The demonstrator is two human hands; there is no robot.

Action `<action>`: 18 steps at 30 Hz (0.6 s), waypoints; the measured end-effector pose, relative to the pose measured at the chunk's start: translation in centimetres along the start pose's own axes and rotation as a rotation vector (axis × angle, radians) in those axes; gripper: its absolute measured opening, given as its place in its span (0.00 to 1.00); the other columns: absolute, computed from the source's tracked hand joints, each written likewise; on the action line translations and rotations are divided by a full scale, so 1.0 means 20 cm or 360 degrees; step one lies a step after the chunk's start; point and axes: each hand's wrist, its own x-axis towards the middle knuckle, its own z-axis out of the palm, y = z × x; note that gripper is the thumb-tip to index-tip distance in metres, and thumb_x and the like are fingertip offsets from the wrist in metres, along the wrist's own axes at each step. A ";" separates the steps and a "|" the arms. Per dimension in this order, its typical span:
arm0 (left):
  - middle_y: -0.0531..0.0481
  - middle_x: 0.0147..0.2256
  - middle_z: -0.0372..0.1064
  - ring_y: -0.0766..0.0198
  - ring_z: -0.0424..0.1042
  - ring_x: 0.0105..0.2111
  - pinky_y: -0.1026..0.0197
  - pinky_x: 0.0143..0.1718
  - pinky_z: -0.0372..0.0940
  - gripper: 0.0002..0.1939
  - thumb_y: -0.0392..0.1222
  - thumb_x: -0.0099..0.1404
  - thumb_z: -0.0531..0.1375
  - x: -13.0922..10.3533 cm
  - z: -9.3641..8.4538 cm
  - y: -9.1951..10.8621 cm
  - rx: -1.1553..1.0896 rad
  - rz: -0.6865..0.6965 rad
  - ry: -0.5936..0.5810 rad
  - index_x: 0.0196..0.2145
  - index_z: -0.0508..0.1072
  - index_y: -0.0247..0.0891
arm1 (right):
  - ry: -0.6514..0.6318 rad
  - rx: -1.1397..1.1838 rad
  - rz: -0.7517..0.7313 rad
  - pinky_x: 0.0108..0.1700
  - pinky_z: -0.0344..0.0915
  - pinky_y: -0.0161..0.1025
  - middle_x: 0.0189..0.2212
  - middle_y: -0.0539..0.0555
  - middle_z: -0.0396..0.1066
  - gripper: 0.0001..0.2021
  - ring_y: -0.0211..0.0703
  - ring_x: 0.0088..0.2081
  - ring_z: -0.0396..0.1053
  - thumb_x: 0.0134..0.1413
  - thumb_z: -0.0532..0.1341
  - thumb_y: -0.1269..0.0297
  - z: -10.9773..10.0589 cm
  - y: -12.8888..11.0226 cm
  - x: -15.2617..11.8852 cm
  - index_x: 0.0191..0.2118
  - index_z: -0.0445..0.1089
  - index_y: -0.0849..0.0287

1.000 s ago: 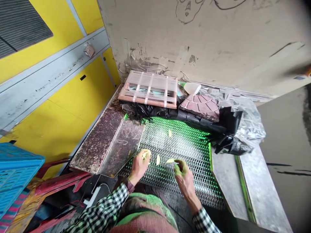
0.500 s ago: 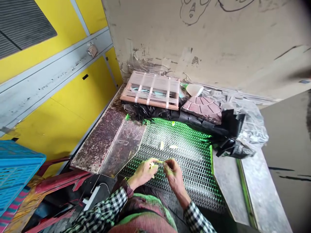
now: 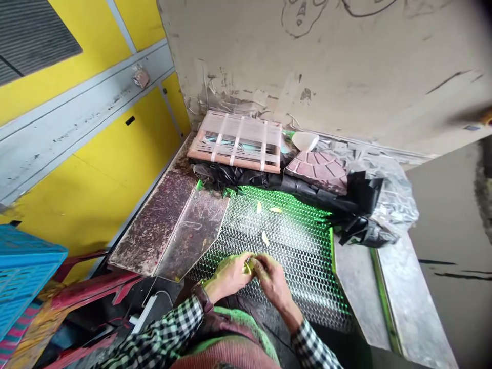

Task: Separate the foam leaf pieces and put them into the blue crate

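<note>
My left hand (image 3: pixel 233 272) is closed around thin yellow-green pieces (image 3: pixel 248 266), whose kind I cannot make out. Fingertips of my right hand (image 3: pixel 273 281) are pinched together and meet the left fingers at these pieces. What lies between the right fingertips is hidden. Both hands are just above the near part of a metal mesh conveyor belt (image 3: pixel 307 287). Beyond them on the mesh lies a slender pale yellow piece (image 3: pixel 265 238). Farther up the belt are two similar ones, a left piece (image 3: pixel 259 207) and a right piece (image 3: pixel 275 209).
Metal side plates flank the belt, one on the left (image 3: pixel 200 225) and one on the right (image 3: pixel 357 292). Black plastic sheeting (image 3: pixel 307 188) hangs across the far end, beneath a strapped wooden frame (image 3: pixel 236 141) and a pinkish slab (image 3: pixel 319 170). A blue crate (image 3: pixel 26 277) stands at left.
The pale pieces on the mesh have travelled away from me, towards the black plastic. Another piece now lies on the belt in front of my hands. My fingertips have come closer together.
</note>
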 end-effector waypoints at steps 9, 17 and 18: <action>0.50 0.30 0.76 0.63 0.72 0.25 0.63 0.27 0.62 0.19 0.56 0.73 0.54 0.00 0.00 -0.09 -0.0603 -0.0252 0.0258 0.38 0.75 0.39 | 0.0327 -0.0228 0.0162 0.32 0.59 0.40 0.28 0.54 0.75 0.18 0.45 0.28 0.67 0.66 0.54 0.47 0.05 0.12 0.02 0.35 0.70 0.55; 0.44 0.43 0.82 0.56 0.79 0.40 0.59 0.41 0.68 0.13 0.47 0.69 0.59 0.00 0.00 -0.09 -0.0310 -0.0288 0.0307 0.45 0.80 0.41 | 0.0394 -0.0274 0.0287 0.30 0.60 0.40 0.28 0.56 0.76 0.19 0.47 0.28 0.69 0.63 0.55 0.44 -0.06 0.20 0.04 0.36 0.72 0.55; 0.43 0.43 0.81 0.56 0.79 0.41 0.58 0.42 0.68 0.15 0.48 0.69 0.59 0.00 0.01 -0.08 -0.0374 -0.0262 0.0291 0.47 0.80 0.41 | 0.0357 -0.0117 0.0340 0.28 0.60 0.39 0.27 0.54 0.74 0.20 0.45 0.26 0.67 0.63 0.57 0.42 -0.06 0.20 0.03 0.35 0.71 0.55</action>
